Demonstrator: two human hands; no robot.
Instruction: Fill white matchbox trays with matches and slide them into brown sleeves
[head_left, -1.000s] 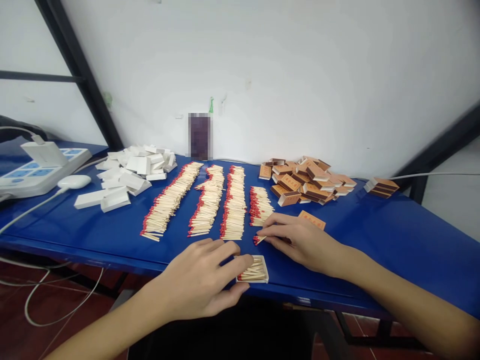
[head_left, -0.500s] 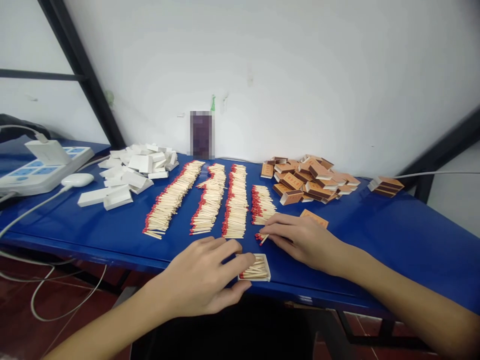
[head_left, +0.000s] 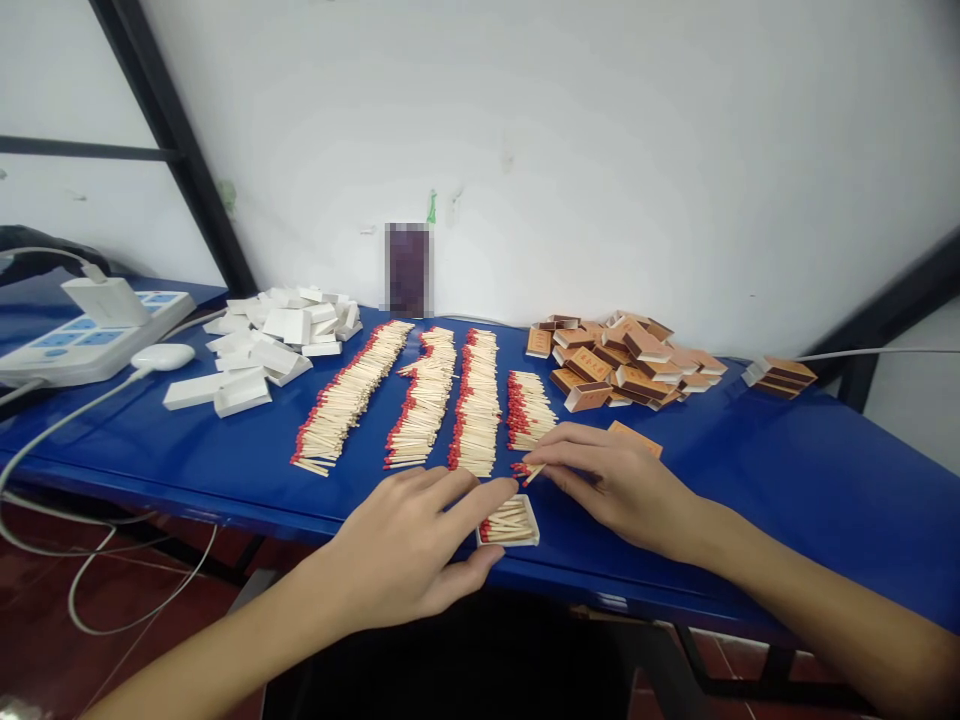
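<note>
My left hand (head_left: 427,540) is closed around the left end of a white matchbox tray (head_left: 534,532), index finger along the far side and thumb along the near side. Matches (head_left: 506,521) with red heads lie inside the tray. Just beyond its right corner, my right hand (head_left: 611,487) pinches a small bunch of matches (head_left: 533,472) between thumb and fingers, heads pointing left. A short row of matches (head_left: 530,408) lies right behind that hand. Farther left run three longer rows: one match row (head_left: 475,410), a second match row (head_left: 424,400) and a slanted match row (head_left: 351,400).
White empty trays (head_left: 285,322) are heaped at back left, beside a power strip (head_left: 97,340) with white cables. Orange matchbox sleeves (head_left: 626,360) are piled at back right. One sleeve (head_left: 637,438) lies flat behind my right hand; a small stack of sleeves (head_left: 780,376) stands farther right.
My left index finger has straightened and shifted toward the tray's far edge, uncovering more matches. The bunch in my right hand has tilted slightly. The camera view has shifted a little.
</note>
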